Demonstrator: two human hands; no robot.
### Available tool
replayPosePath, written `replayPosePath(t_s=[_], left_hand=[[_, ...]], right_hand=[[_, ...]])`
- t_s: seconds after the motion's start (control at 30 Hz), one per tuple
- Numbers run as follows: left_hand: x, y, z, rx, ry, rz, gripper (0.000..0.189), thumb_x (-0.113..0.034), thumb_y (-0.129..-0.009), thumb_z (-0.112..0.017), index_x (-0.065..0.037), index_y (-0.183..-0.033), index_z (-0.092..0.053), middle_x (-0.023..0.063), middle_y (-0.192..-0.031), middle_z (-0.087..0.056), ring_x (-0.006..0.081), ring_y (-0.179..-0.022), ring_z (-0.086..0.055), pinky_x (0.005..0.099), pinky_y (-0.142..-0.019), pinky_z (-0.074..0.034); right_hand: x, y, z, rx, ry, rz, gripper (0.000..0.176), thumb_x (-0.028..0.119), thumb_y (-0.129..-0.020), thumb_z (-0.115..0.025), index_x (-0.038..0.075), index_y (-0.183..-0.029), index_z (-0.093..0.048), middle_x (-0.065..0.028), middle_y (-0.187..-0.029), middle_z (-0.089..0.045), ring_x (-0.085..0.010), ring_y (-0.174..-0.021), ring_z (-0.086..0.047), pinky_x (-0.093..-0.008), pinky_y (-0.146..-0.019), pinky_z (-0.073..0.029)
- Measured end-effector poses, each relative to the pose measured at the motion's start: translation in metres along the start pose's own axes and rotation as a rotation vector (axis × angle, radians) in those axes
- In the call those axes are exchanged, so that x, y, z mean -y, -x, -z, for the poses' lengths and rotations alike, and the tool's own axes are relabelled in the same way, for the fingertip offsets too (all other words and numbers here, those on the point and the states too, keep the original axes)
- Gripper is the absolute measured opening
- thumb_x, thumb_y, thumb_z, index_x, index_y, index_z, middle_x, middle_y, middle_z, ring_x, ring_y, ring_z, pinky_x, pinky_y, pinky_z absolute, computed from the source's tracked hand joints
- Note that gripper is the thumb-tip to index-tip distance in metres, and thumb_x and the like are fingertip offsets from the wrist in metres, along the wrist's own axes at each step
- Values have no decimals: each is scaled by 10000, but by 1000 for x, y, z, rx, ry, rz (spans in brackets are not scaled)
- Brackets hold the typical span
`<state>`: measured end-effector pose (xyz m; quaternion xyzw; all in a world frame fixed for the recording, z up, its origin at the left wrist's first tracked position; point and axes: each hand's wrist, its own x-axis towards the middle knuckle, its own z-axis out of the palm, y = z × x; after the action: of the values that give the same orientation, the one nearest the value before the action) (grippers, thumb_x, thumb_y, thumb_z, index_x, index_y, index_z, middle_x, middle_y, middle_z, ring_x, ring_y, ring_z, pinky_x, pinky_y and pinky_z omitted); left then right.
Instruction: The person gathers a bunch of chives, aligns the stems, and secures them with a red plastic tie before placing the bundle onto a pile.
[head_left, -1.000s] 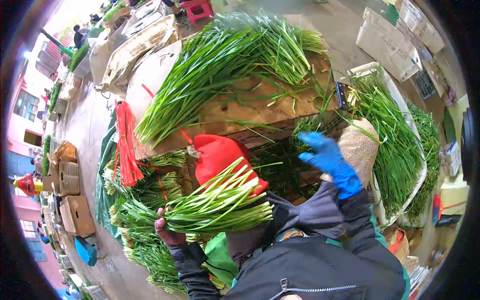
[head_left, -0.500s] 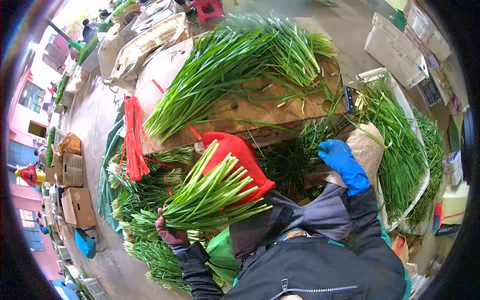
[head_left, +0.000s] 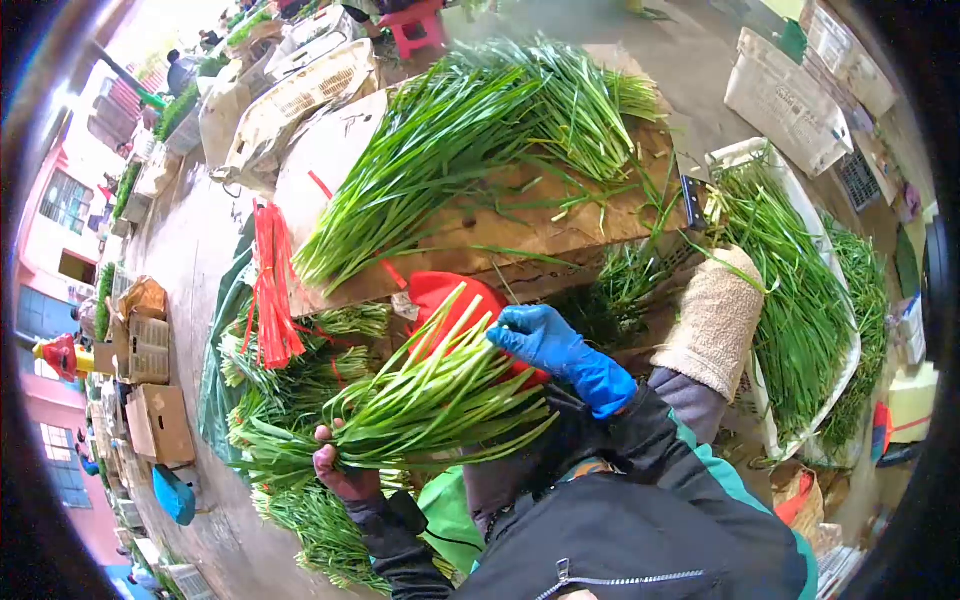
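Note:
My left hand (head_left: 345,470), in a dark reddish covering with bare fingertips, is closed around a loose bunch of garlic chives (head_left: 440,405). Their pale stalk ends fan out up and to the right. In a blue rubber glove, my right hand (head_left: 545,342) is at the upper right edge of this fan, fingers pinched together. What the pinch holds, if anything, is too small to make out. A red cloth (head_left: 450,300) partly shows behind the bunch. Tied chive bundles (head_left: 320,530) lie below and beside my left hand.
A wooden board (head_left: 460,225) bears a large pile of chives (head_left: 480,130). Red ties (head_left: 270,290) hang at its left corner; a dark-handled blade (head_left: 693,202) sits at its right. A white crate (head_left: 850,370) of chives stands at right, beside my cloth-covered knee (head_left: 710,320).
My right hand has moved left from beside the knee to the stalk ends. The bunch in my left hand has spread and shifted slightly.

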<state>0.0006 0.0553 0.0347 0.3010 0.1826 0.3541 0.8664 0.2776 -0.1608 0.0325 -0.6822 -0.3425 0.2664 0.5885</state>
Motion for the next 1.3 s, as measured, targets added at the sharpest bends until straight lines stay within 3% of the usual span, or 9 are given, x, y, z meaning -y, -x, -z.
replayPosePath(t_s=[0.3,0.47,0.6,0.63,0.87,0.97,1.03,1.2,1.3], left_hand=[[14,11,1,-145,117,44,275,-116,-741,-502,-132,-1011,-554,110,-1052,-573,290,-977,-552,500,-875,-444],[15,10,8,-81,126,9,288,-127,-757,-499,-128,-1038,-560,116,-1080,-569,296,-1001,-546,500,-894,-437],[14,12,13,-223,71,5,345,-146,-773,-516,-110,-1112,-563,137,-1120,-579,302,-1020,-555,504,-890,-448],[16,11,12,-251,65,9,350,-150,-778,-516,-105,-1122,-560,138,-1126,-578,300,-1025,-555,503,-890,-449],[23,5,17,-205,90,61,362,-163,-791,-508,-79,-1141,-545,132,-1130,-581,300,-1029,-555,511,-896,-443],[22,5,19,-212,91,55,361,-163,-794,-506,-78,-1143,-545,132,-1132,-580,302,-1030,-556,518,-906,-435],[22,8,15,-216,97,63,362,-156,-797,-504,-71,-1146,-546,137,-1137,-579,298,-1042,-554,503,-912,-440],[34,7,28,-261,131,93,358,-149,-808,-507,-63,-1153,-544,134,-1143,-578,286,-1048,-553,473,-920,-441],[36,8,24,-250,104,67,356,-149,-805,-507,-77,-1153,-533,116,-1132,-582,282,-1040,-555,485,-914,-440]], right_hand=[[-24,33,83,-409,5,-132,217,180,-874,-588,15,-733,-597,4,-612,-526,-66,-615,-460,-277,-566,-408],[-42,55,115,-353,719,-149,182,245,-792,-645,71,-741,-636,-81,-608,-574,-260,-594,-565,-365,-583,-450],[-26,85,164,-330,1048,-453,266,254,-727,-672,92,-935,-635,-129,-880,-608,-321,-822,-600,-414,-715,-480],[-26,91,164,-380,1049,-300,395,272,-727,-676,95,-1073,-605,-132,-983,-586,-322,-878,-590,-399,-776,-479],[-2,37,50,-100,214,-89,473,374,-777,-670,41,-1106,-602,-163,-1029,-630,-253,-983,-602,-339,-847,-464],[4,11,8,-2,33,-47,300,277,-816,-648,22,-973,-630,-114,-840,-642,-159,-766,-590,-307,-724,-471],[-2,1,4,21,64,17,177,183,-863,-591,13,-819,-612,-42,-669,-584,-86,-635,-493,-280,-618,-443],[-15,23,58,-331,-118,-66,220,197,-884,-575,49,-724,-605,14,-643,-564,-83,-608,-487,-268,-563,-422],[-17,40,99,-258,58,-215,210,224,-878,-587,45,-781,-640,2,-670,-593,-72,-640,-544,-232,-598,-448]])
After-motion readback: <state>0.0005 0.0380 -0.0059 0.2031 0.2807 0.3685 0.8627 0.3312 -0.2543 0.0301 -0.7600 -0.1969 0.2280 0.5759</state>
